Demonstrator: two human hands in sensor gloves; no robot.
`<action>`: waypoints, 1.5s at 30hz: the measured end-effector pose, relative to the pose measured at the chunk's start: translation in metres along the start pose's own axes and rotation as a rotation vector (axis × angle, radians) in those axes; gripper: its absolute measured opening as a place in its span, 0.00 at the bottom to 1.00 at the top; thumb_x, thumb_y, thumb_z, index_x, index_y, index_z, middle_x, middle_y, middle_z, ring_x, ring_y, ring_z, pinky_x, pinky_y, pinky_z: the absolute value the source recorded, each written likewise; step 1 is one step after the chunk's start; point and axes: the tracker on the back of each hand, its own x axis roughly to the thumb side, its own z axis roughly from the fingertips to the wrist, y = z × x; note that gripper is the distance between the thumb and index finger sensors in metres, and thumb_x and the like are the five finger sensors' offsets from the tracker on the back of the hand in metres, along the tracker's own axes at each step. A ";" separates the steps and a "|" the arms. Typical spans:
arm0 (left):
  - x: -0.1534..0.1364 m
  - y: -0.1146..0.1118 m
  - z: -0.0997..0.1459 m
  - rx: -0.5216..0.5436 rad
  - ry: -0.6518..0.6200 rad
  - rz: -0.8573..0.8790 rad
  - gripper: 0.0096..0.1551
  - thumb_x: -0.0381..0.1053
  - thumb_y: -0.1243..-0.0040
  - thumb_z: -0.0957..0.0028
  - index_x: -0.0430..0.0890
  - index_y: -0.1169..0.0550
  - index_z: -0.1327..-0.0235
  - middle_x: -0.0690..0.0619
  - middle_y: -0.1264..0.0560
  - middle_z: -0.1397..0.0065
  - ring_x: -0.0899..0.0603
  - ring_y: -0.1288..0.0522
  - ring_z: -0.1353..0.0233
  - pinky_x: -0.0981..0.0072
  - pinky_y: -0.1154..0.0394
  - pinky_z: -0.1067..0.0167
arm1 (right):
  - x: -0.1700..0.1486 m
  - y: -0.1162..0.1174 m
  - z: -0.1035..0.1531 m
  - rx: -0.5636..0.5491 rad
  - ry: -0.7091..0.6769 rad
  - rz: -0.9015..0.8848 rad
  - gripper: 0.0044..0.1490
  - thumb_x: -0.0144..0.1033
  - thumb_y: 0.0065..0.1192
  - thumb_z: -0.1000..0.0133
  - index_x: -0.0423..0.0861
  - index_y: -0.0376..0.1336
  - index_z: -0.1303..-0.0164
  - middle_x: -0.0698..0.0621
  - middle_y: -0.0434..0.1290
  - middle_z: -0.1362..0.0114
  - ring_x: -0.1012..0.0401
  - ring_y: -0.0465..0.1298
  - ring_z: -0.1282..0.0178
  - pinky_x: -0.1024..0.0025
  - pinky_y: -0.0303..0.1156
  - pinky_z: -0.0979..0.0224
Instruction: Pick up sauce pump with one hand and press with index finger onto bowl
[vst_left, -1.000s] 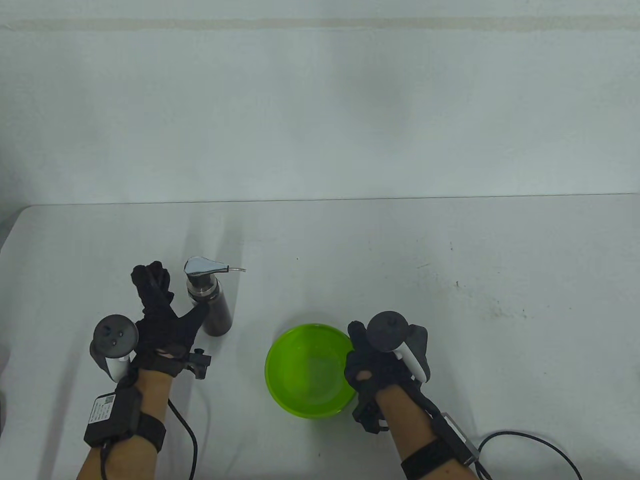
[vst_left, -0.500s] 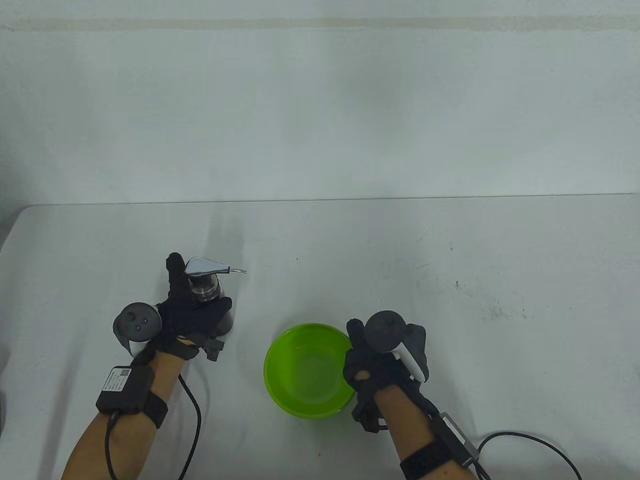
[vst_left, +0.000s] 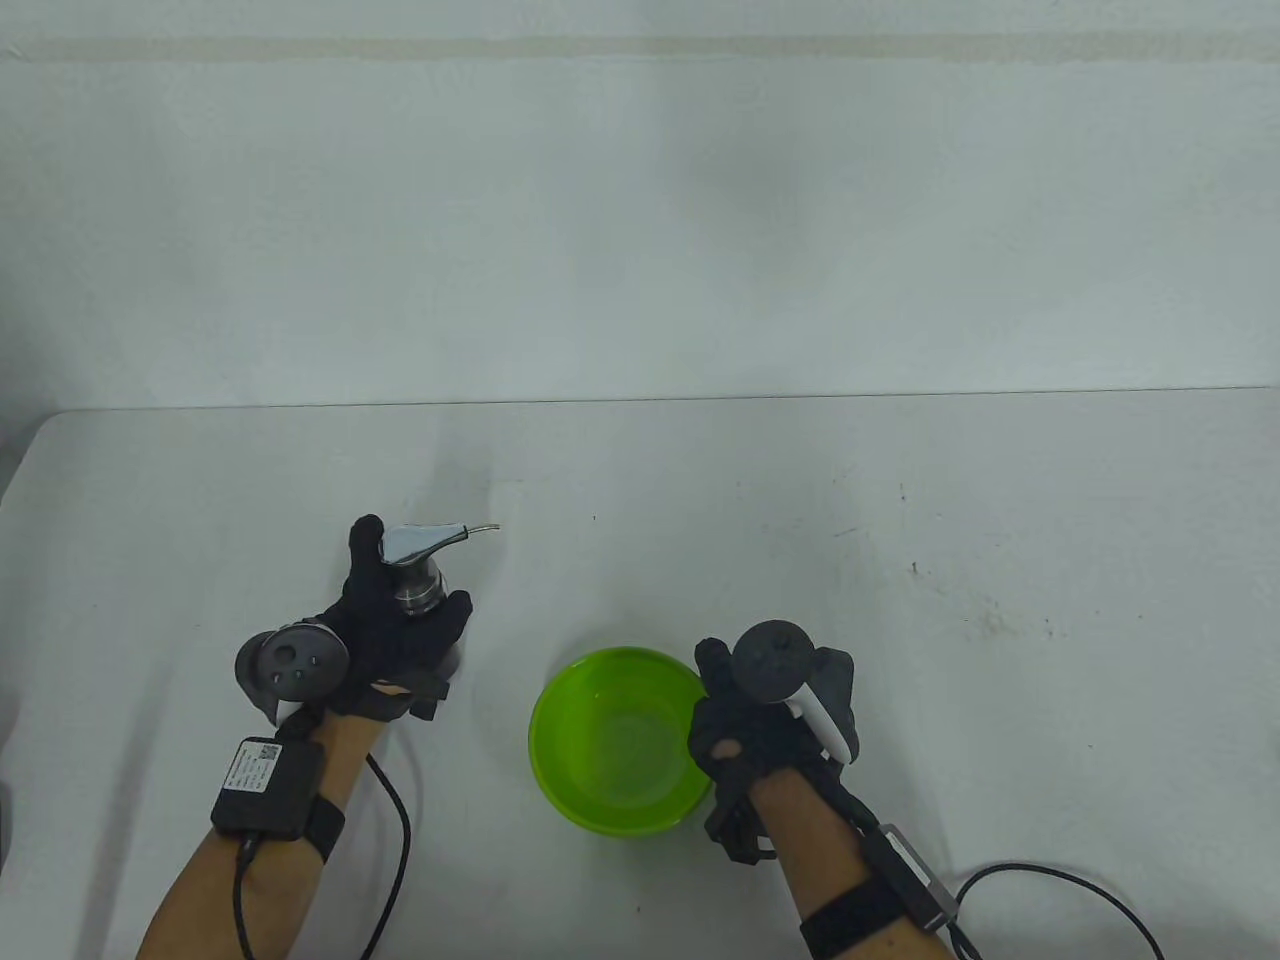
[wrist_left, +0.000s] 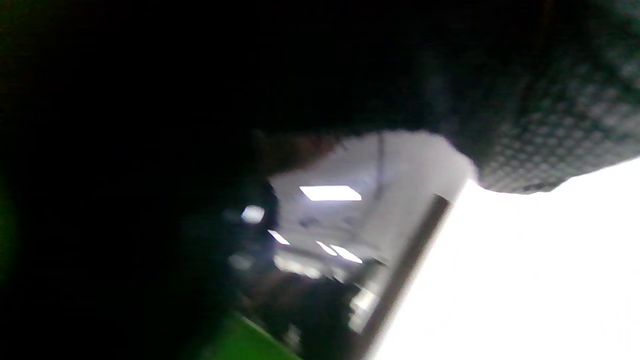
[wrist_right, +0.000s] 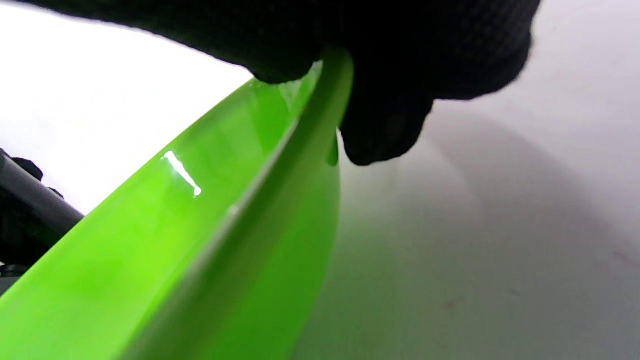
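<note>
The sauce pump (vst_left: 418, 568) is a dark metal bottle with a chrome head and a thin spout that points right. My left hand (vst_left: 395, 630) grips its body, with one finger up beside the chrome head; the bottle leans to the right. The bright green bowl (vst_left: 618, 738) sits right of it on the table. My right hand (vst_left: 760, 725) holds the bowl's right rim; in the right wrist view its fingers (wrist_right: 390, 125) pinch the green rim (wrist_right: 280, 165). The left wrist view is mostly dark, filled by the glove and the shiny bottle (wrist_left: 320, 225).
The white table (vst_left: 900, 560) spreads to the right and behind the bowl, with a few small dark marks. Cables trail from both wrists toward the front edge. A pale wall rises behind the table's far edge.
My left hand moved right from beside the pump and closed around its body. The pump now leans with its head shifted slightly. The right hand and bowl stayed put.
</note>
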 end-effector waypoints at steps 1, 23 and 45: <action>0.002 0.002 -0.001 -0.005 0.007 -0.002 0.77 0.65 0.14 0.65 0.62 0.63 0.29 0.54 0.32 0.35 0.40 0.15 0.41 0.45 0.09 0.49 | 0.000 0.000 0.000 0.000 0.000 0.001 0.39 0.30 0.66 0.45 0.43 0.51 0.27 0.41 0.68 0.27 0.50 0.86 0.53 0.61 0.84 0.55; 0.152 0.077 0.024 -0.325 -0.101 -0.199 0.77 0.64 0.13 0.62 0.82 0.66 0.34 0.58 0.34 0.30 0.42 0.14 0.40 0.48 0.09 0.45 | -0.004 0.002 -0.004 0.024 0.027 -0.019 0.39 0.31 0.69 0.46 0.43 0.53 0.28 0.42 0.70 0.30 0.52 0.86 0.59 0.63 0.85 0.58; 0.106 0.020 0.056 -0.558 -0.004 -0.266 0.76 0.63 0.14 0.62 0.80 0.65 0.33 0.58 0.34 0.30 0.42 0.13 0.40 0.47 0.10 0.44 | -0.008 -0.004 0.000 0.049 0.023 -0.074 0.43 0.44 0.69 0.44 0.43 0.49 0.26 0.38 0.65 0.27 0.45 0.84 0.50 0.55 0.82 0.51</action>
